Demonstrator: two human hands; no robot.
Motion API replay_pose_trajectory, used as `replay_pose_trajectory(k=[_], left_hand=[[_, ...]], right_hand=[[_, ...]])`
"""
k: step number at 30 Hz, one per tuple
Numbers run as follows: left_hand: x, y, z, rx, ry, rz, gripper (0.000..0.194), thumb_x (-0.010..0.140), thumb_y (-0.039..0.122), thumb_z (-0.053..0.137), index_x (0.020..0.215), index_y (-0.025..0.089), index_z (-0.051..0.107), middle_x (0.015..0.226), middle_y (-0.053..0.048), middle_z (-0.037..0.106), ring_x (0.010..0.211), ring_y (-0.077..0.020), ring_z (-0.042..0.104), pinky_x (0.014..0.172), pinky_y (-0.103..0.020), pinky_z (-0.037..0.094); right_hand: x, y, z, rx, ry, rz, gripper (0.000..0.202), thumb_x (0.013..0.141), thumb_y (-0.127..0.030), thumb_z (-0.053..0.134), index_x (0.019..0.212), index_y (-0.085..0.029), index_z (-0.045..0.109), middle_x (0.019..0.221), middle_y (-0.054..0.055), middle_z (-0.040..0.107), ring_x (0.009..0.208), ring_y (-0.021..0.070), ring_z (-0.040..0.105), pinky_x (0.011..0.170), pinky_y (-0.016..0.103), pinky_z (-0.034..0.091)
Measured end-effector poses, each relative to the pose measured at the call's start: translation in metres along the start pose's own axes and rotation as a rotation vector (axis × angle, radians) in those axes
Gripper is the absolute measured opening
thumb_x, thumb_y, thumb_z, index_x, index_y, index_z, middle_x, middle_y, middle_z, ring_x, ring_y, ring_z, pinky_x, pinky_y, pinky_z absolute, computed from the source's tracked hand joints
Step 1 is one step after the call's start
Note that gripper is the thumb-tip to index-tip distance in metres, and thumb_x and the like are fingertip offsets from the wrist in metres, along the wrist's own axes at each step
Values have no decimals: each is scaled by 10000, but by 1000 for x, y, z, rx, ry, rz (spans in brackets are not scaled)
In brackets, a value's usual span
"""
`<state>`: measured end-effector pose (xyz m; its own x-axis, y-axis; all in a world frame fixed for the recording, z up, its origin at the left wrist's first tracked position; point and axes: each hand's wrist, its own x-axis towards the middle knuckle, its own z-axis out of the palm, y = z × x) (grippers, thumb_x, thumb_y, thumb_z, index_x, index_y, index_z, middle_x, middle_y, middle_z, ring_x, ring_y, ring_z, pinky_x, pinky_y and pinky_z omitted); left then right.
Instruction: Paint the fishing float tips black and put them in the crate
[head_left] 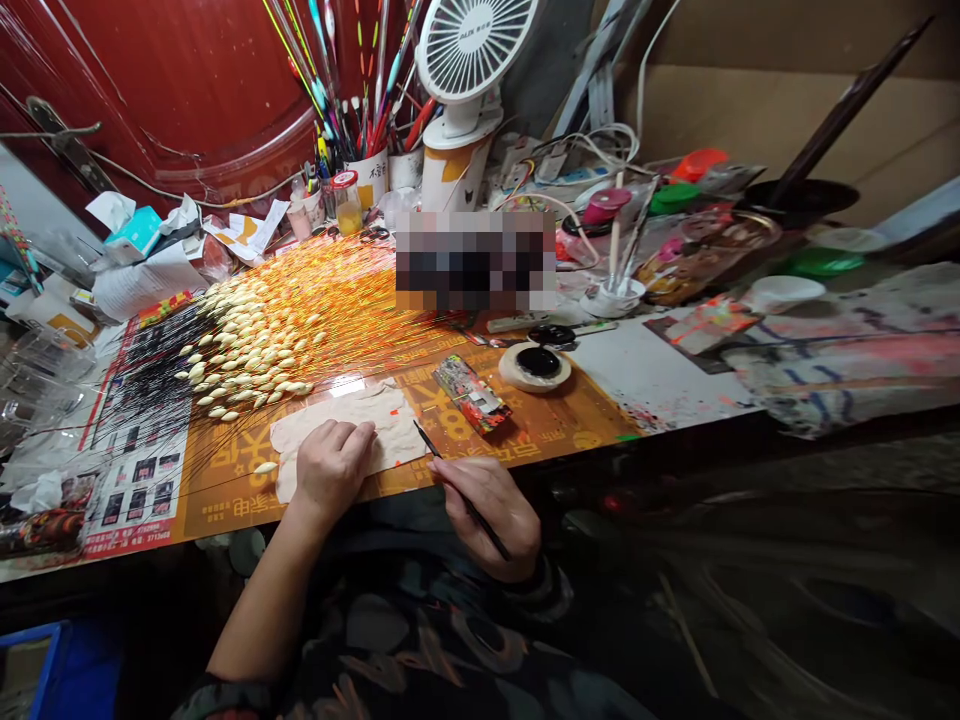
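My left hand (335, 462) is closed over a creased white cloth (401, 428) at the table's front. A cream-bodied fishing float (265, 467) pokes out to the left of this hand, its thin tip apparently running into the closed fingers. In my right hand (491, 515) is a slim dark paintbrush (427, 437), its tip above the cloth's right edge. Beyond it lie a paint-smeared block (472, 393) and a round pot of black paint (538, 362). Many similar floats (259, 340), with orange-yellow tips and dark stems, spread across the table to the left.
A white fan (476, 45) stands at the back beside cups of brushes and coloured floats (367, 175). Lidded pots, bags and cables crowd the back right. A jar with a red lid (347, 205) and a tissue pack (135, 235) are at the back left. One patch is pixelated.
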<state>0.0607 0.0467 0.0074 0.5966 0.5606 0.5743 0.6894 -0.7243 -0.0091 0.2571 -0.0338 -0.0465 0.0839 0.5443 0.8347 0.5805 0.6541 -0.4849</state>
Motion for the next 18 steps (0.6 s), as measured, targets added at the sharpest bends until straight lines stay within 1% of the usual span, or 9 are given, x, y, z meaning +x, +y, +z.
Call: replay_pose_trajectory(k=[6,13,18], left_hand=[[0,0,1,9,-24,-19,127,957,205,535,1034,198,636,769,-29,671,737,-152,621,684,-282,453],[1,1,0,10,1,5,110,959,197,539,1014,177,632,758,-26,668,719,-154,603,678,-281,445],[0,1,1,13,-13,-7,119,963,206,530,1021,188,633,764,-30,670,732,-151,612,682,-284,455]], right_hand=[[0,0,1,-15,-36,13,566,871,-34,585,1391,-251,530,1078,86,717,905,230,677,743,400,586],[-2,3,1,-23,-65,17,589,863,-17,593,1404,-237,518,1121,93,706,945,236,670,781,405,575],[-1,0,2,-15,-58,21,558,874,-33,580,1388,-243,533,1108,89,712,942,236,675,774,407,579]])
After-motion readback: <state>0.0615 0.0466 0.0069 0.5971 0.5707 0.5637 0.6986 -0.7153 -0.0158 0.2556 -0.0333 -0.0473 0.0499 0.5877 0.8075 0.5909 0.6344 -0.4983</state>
